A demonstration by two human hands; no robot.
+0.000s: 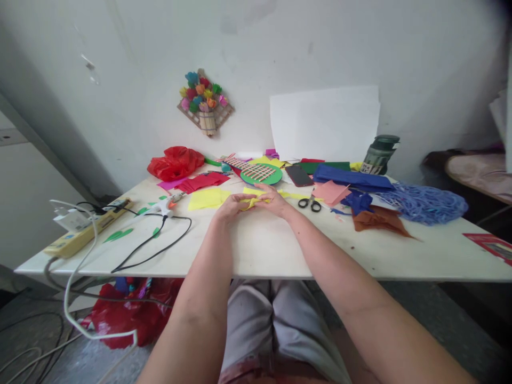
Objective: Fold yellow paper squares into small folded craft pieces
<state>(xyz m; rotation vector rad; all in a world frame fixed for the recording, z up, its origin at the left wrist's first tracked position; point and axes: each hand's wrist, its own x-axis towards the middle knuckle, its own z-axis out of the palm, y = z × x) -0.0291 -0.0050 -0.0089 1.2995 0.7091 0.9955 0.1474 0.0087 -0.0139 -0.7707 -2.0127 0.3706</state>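
A small yellow paper piece (254, 202) is pinched between the left hand (232, 205) and the right hand (276, 201) at the centre of the frame, just above the white table (260, 245). It looks creased and partly folded — the folding seems begun, not finished, and no clear shape is yet made out. A flat yellow sheet (208, 198) lies just left, scissors (310, 202) just right, and a glue gun (168, 205) is seen further left.
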